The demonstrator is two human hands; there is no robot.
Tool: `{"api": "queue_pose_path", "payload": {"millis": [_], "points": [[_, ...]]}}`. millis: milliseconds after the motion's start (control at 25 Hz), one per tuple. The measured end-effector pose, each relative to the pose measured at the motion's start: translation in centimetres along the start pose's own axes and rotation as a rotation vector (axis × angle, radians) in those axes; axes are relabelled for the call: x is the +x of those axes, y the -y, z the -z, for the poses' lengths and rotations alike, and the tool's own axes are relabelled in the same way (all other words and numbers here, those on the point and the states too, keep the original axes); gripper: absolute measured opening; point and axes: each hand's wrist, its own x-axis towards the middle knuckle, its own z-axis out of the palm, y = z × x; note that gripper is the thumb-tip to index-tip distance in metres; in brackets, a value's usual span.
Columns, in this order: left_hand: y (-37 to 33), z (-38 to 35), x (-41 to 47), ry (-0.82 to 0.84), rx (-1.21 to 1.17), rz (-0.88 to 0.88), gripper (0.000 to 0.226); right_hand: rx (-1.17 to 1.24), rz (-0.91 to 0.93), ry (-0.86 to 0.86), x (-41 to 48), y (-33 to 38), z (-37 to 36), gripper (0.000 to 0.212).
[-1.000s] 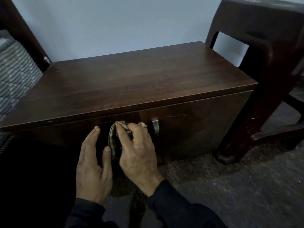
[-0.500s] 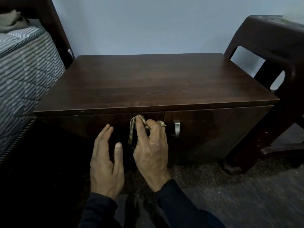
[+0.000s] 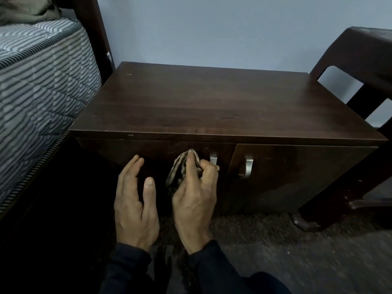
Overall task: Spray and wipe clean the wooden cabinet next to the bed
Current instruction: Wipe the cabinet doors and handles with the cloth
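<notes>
Head view, 1 frame. Wooden cabinet [image 3: 212, 107]: dark brown, low, standing on the floor [image 3: 297, 251] against a pale blue wall [image 3: 212, 28], its left side just beside the striped mattress [image 3: 42, 92] of the bed. Cabinet top bare, grain visible, 1 small pale fleck near the back left corner. Front has 2 doors, each with 1 metal handle near the centre seam: left handle [image 3: 213, 159], right handle [image 3: 247, 168]. Right grip [image 3: 196, 196]: fingers curled round a bunched, patterned cloth [image 3: 177, 168] and pinching it, the cloth held up against the upper part of the left door [image 3: 148, 149], just left of the left handle; the knuckles partly cover that handle's lower end. Left grip [image 3: 134, 209]: fingers straight and together, thumb raised apart from them, holding nothing; the fingertips lie at the left door's face to the left of the cloth, but contact with the wood cannot be told in the shadow. Both wrists in dark sleeves [image 3: 212, 270]. Right door [image 3: 297, 170] closed, with a faint sheen. A dark brown chair-like frame [image 3: 360, 60] stands near the cabinet's right end. An olive fabric [image 3: 25, 9] lies on top of the mattress.
</notes>
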Motion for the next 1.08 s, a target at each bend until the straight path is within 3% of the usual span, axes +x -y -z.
{"api": "queue_pose_path", "payload": {"millis": [120, 240, 320, 480, 560, 640, 760, 920, 1000, 1080], "points": [[-0.4, 0.1, 0.0, 0.013, -0.009, -0.042, 0.045, 0.217, -0.080, -0.236, 2.5, -0.6, 4.0, 0.040], [-1.5, -0.8, -0.5, 0.060, -0.001, -0.040, 0.045, 0.175, -0.298, -0.711, 7.4, -4.8, 9.5, 0.032], [-3.0, -1.7, -0.9, 0.107, 0.011, -0.078, 0.045, 0.185, -0.356, -0.842, 9.8, -7.5, 10.8, 0.036], [-6.7, -3.0, -0.1, 0.207, 0.137, -0.301, 0.044, -0.146, -0.021, -0.315, 7.1, -13.1, 8.5, 0.053], [-8.0, -3.7, 0.9, 0.238, 0.272, -0.458, 0.042, -0.347, 0.101, -0.215, 4.9, -15.9, 8.5, 0.048], [-8.6, -4.5, 1.7, 0.277, 0.391, -0.548, 0.043, -0.249, -0.014, -0.248, 3.4, -16.7, 8.5, 0.038], [-8.8, -5.1, 2.2, 0.318, 0.449, -0.558, 0.045, 0.155, -0.423, -0.485, 4.2, -13.7, 7.3, 0.044], [-8.8, -4.9, 2.2, 0.284, 0.433, -0.518, 0.048, 0.086, -0.132, -0.318, 4.6, -12.6, 6.9, 0.037], [-8.5, -4.6, 2.3, 0.253, 0.397, -0.484, 0.049, 0.186, -0.298, -0.446, 5.4, -12.6, 7.4, 0.036], [-7.9, -4.1, 2.4, 0.222, 0.341, -0.423, 0.049, 0.187, -0.312, -0.464, 5.6, -11.0, 7.3, 0.039]]}}
